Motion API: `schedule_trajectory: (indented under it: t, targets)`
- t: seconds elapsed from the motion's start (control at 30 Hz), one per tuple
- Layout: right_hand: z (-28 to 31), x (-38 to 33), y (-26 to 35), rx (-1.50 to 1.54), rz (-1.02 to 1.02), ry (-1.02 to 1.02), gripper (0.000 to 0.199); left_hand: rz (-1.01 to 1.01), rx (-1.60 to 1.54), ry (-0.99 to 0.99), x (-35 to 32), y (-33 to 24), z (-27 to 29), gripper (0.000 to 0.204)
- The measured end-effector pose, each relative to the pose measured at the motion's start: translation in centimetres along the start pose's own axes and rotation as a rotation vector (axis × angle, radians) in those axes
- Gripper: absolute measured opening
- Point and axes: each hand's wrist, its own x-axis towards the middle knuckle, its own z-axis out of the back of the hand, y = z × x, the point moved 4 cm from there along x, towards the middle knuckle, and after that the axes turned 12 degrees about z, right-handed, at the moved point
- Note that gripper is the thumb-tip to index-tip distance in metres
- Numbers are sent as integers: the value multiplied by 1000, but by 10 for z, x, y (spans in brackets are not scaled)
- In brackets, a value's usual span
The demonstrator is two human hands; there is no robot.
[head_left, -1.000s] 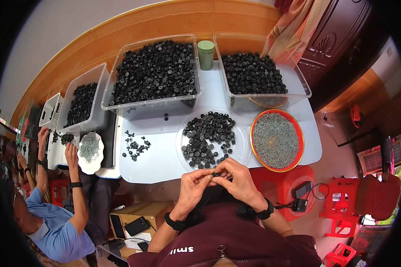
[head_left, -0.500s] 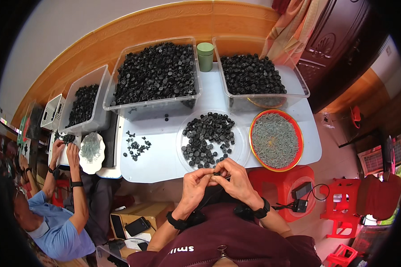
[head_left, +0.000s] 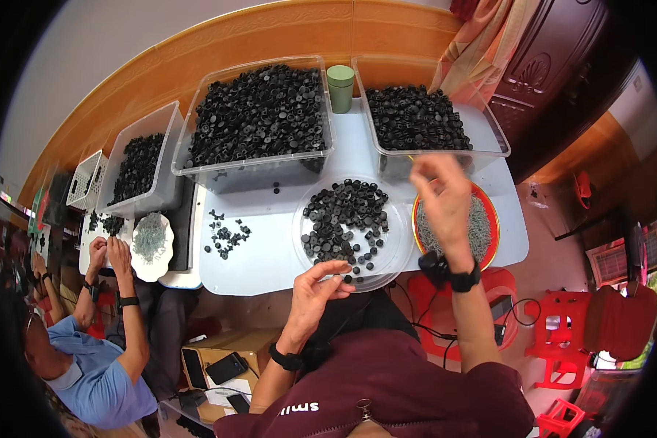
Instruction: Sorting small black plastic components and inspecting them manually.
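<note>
My left hand (head_left: 316, 298) is at the near edge of the clear round tray (head_left: 395, 248), thumb and index finger pinched on a small black round cap (head_left: 347, 279). Several loose black caps (head_left: 343, 212) are heaped in that tray. My right hand (head_left: 445, 208) is raised over the red-rimmed bowl (head_left: 498, 226) of small silvery metal pieces (head_left: 479, 233), fingertips close to the front of the right clear bin (head_left: 482, 155). Those fingers are curled and smeared by motion; whether they hold anything cannot be made out.
A large clear bin (head_left: 255, 164) of black parts stands behind, beside a green canister (head_left: 340, 89). Small black pieces (head_left: 228, 237) lie loose on the white table (head_left: 270, 270). At left a co-worker (head_left: 98, 365) handles black parts near a white scalloped dish (head_left: 153, 272). Red stools (head_left: 562, 332) stand right.
My right hand has left my left hand and moved up and right, over the bowl toward the right bin. My left hand stays near the tray, slightly lower and left.
</note>
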Motion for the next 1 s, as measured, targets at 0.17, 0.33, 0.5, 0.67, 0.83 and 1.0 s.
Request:
schedule_trajectory:
  t: [0.17, 0.33, 0.5, 0.67, 0.83, 1.0]
  targets:
    - [-31, -88, -36, -157, -104, 379, 16, 49, -9, -25, 1, 8, 8, 23]
    - [-39, -117, -42, -204, -129, 471, 16, 68, -17, -20, 5, 12, 8, 21]
    - [-37, -121, -43, -212, -71, 474, 17, 83, -14, -7, 8, 13, 1, 21]
    - [-36, -113, -1, 78, -154, 352, 23, 107, -161, 8, 13, 17, 1, 23]
    - [-30, -117, 24, 144, -58, 358, 26, 174, -335, 136, 24, 19, -13, 21]
    - [-14, -117, 22, 128, -26, 328, 24, 188, -338, 173, 30, 28, -11, 20]
